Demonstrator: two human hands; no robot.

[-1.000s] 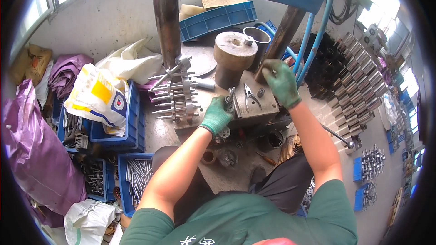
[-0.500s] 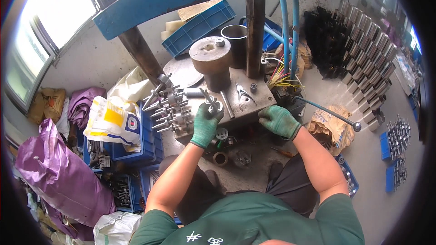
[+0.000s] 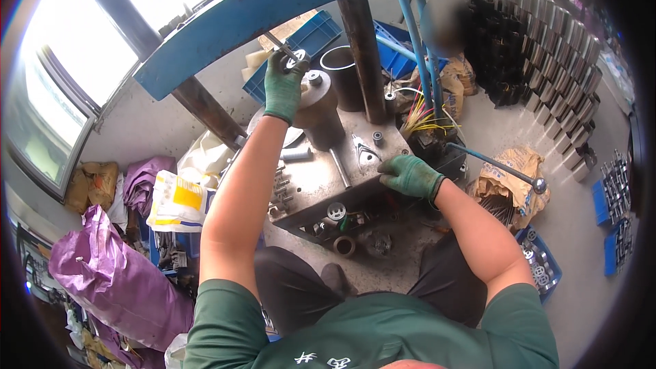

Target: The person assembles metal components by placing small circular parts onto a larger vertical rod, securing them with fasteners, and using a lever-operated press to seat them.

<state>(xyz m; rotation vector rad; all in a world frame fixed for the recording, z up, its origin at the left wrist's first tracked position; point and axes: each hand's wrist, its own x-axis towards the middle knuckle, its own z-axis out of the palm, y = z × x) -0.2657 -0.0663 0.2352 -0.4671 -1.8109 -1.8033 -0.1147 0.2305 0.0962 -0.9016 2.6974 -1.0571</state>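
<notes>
My left hand [image 3: 281, 92], in a green glove, is raised beside the thick steel cylinder [image 3: 321, 119] on the press bed. Its fingers are closed on a metal shaft with a round spoked flange [image 3: 296, 60], the shaft slanting up toward the blue crossbeam [image 3: 260, 10]. A small metal ring [image 3: 313, 77] sits on top of the cylinder. My right hand [image 3: 412, 176], gloved too, rests at the bed's front edge with its fingers curled in and nothing visible in them. Near it lie pliers [image 3: 367, 154], a small bushing [image 3: 378, 137] and a steel rod [image 3: 339, 167].
Steel posts [image 3: 362, 58] flank the bed. An open dark pipe [image 3: 339, 82] stands behind. A ball-ended lever [image 3: 499, 165] juts out to the right, above a torn paper sack [image 3: 512, 178]. Stacked metal tubes [image 3: 557, 68] stand far right; a purple sack [image 3: 119, 280] lies left.
My left hand has risen and moved away from me, from the pile of shafts to beside the cylinder's top, carrying the flanged shaft. My right hand stays by the bed's edge. The view has shifted slightly.
</notes>
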